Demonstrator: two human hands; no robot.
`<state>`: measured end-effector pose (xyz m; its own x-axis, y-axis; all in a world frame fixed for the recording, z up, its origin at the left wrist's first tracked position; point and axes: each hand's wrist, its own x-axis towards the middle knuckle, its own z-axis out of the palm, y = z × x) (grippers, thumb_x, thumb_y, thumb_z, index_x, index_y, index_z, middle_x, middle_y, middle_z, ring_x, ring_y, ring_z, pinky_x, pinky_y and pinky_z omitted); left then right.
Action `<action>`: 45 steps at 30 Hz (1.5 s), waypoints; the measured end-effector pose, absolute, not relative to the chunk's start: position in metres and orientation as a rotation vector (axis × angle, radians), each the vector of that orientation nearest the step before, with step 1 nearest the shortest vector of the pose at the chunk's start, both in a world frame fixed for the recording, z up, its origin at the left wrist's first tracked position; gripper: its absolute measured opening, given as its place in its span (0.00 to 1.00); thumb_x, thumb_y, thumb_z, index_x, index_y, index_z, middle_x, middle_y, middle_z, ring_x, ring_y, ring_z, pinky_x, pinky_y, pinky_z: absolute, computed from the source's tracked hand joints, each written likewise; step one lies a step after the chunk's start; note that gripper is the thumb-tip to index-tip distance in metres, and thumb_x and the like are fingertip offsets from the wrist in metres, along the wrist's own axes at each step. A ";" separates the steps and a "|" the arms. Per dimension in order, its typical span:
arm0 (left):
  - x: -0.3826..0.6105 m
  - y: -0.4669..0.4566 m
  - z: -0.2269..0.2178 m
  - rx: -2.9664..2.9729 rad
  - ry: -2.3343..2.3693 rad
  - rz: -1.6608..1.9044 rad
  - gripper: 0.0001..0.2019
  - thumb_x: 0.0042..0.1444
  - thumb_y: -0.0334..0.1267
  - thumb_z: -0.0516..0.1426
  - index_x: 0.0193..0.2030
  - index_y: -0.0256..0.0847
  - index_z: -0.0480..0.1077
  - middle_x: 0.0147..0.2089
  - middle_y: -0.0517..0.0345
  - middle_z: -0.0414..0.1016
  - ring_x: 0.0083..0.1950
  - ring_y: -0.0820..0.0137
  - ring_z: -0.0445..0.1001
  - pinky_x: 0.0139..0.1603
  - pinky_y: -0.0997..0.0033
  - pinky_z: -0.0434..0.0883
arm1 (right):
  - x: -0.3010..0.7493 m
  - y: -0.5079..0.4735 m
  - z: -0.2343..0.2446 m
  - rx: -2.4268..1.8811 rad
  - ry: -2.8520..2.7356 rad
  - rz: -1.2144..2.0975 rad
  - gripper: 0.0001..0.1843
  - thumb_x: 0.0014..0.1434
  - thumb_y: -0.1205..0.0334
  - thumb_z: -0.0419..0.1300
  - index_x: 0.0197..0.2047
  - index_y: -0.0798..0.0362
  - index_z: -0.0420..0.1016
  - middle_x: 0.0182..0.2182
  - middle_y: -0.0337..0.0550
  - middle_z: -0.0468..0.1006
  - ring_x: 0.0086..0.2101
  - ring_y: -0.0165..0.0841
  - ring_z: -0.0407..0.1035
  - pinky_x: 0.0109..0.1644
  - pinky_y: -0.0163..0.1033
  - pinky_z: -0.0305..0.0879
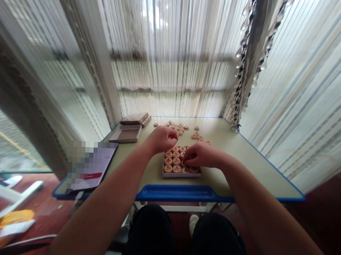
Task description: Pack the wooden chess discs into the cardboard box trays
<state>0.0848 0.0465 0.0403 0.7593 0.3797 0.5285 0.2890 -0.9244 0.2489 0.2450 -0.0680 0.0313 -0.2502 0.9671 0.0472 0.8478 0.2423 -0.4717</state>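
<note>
A shallow box (182,175) stands near the front of the table, filled with rows of round wooden Chinese chess pieces (176,169) bearing mostly red characters. My right hand (203,155) reaches over its right side, fingertips bent down and closed around a Chinese chess piece among the rows; the hand covers part of them. Above the box's far left corner is my left hand (162,138), its fingers curled in; whatever they hold, if anything, is hidden. Beyond the hands, several loose pieces (176,126) lie in a cluster, with a smaller group (198,136) to the right.
An open box lid (126,133) lies at the back left, with a folded board or book (136,118) behind it. On the left edge rests a tablet-like slab (95,165), partly pixelated. A blue pencil tray (178,192) lines the table's (251,166) front. Curtains (173,74) hang behind.
</note>
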 end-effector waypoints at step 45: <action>0.088 0.049 0.038 2.847 0.589 0.792 0.09 0.43 0.30 0.52 0.26 0.38 0.75 0.24 0.58 0.74 0.28 0.74 0.68 0.32 0.74 0.64 | 0.247 -0.062 0.046 -1.639 -2.216 0.734 0.12 0.46 0.65 0.58 0.34 0.50 0.79 0.27 0.36 0.78 0.27 0.26 0.67 0.30 0.30 0.59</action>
<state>0.0876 0.0493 0.0380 0.7864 0.4015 0.4694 0.3343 -0.9157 0.2233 0.2471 -0.0618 0.0456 -0.3118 0.9477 -0.0674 0.8007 0.2240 -0.5556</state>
